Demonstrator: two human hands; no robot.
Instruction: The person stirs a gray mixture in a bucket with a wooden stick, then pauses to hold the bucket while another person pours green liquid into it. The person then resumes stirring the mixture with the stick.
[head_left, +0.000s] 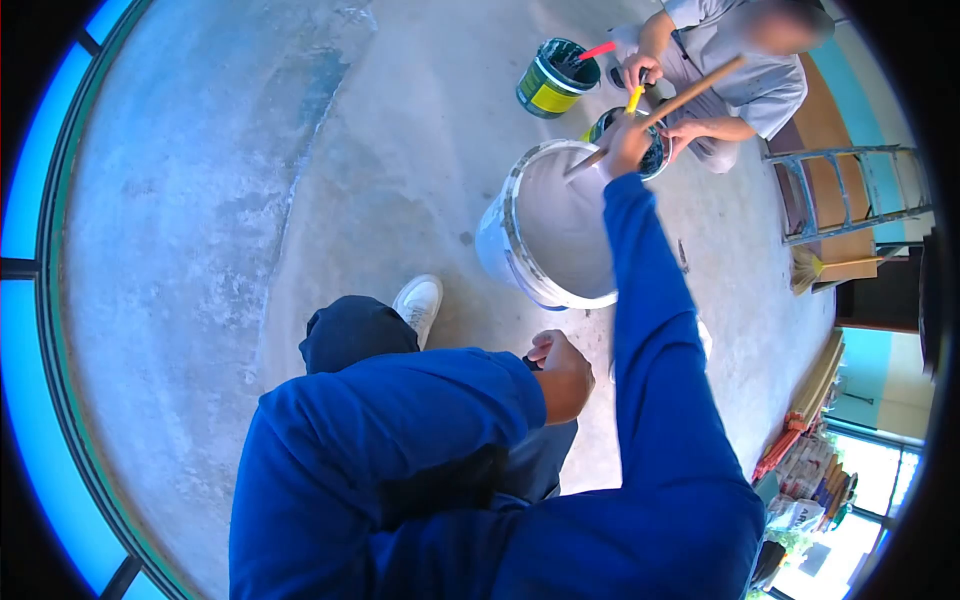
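A large white bucket with pale, thick contents stands on the floor in front of me. My right hand is closed around a wooden stick, whose lower end dips into the bucket near its far rim. Nearer to me, my left hand is closed beside my knee, next to a small dark thing; what it holds, if anything, I cannot make out. Just beyond my right hand is a dark tub, partly hidden by that hand.
A co-worker crouches beyond the bucket, one hand on a yellow handle, the other at the dark tub. Another tub with a red-handled tool stands left of them. A ladder and a broom are at the right.
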